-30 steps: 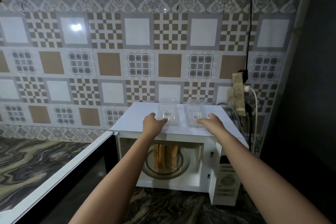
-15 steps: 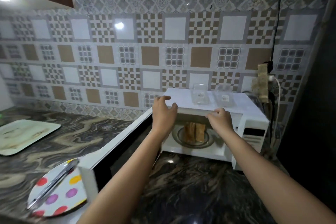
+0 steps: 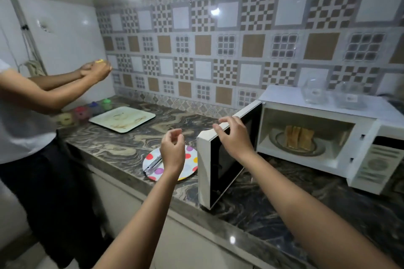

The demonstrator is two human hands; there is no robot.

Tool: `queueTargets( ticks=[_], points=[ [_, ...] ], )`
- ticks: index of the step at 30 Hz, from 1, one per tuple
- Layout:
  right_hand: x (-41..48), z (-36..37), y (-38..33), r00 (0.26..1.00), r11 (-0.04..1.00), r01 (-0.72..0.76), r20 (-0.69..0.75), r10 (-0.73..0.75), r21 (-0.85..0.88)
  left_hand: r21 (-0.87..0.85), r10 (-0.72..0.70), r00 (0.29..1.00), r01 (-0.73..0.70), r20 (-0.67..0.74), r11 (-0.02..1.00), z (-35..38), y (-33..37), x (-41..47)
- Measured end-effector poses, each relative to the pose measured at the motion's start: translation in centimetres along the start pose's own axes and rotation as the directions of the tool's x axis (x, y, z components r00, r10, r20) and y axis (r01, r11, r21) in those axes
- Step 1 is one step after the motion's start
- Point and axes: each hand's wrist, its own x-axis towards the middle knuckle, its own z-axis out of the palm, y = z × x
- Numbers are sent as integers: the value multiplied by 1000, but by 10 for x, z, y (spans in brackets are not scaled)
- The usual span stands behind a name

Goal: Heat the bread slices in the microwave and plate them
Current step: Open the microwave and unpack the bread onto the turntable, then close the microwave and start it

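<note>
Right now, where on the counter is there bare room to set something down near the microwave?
Bare counter lies between the cream tray and the dotted plate, and a wider patch in front of the microwave, right of its open door. Crowded: the back-left corner with the coloured containers, and the dotted plate, which carries tongs and sits close beside the door.

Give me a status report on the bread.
Left hand empty above spotted plate. Right hand grips open microwave door. Bread slices inside, upright on turntable. Path clear.
</note>
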Motion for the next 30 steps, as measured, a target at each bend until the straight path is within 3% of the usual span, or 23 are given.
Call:
queueTargets(
  ticks=[5,7,11,22,30],
  points=[
    [-16,31,-12,987,975,139,106,-122,-174,-42,-198,931,221,308,974,1,-35,-14],
    [-21,31,-8,978,944,192,131,-162,-269,-79,-196,885,251,422,965,7,-39,-22],
    [-31,16,6,951,862,307,165,-261,-404,-150,-173,850,281,498,948,16,-44,-41],
    [-85,-82,71,969,912,119,-154,-193,-393,-295,-78,777,327,624,898,107,-46,-150],
    [-88,-167,134,971,775,-77,-224,-84,-627,-216,-74,714,307,696,927,221,-30,-199]
  ],
)
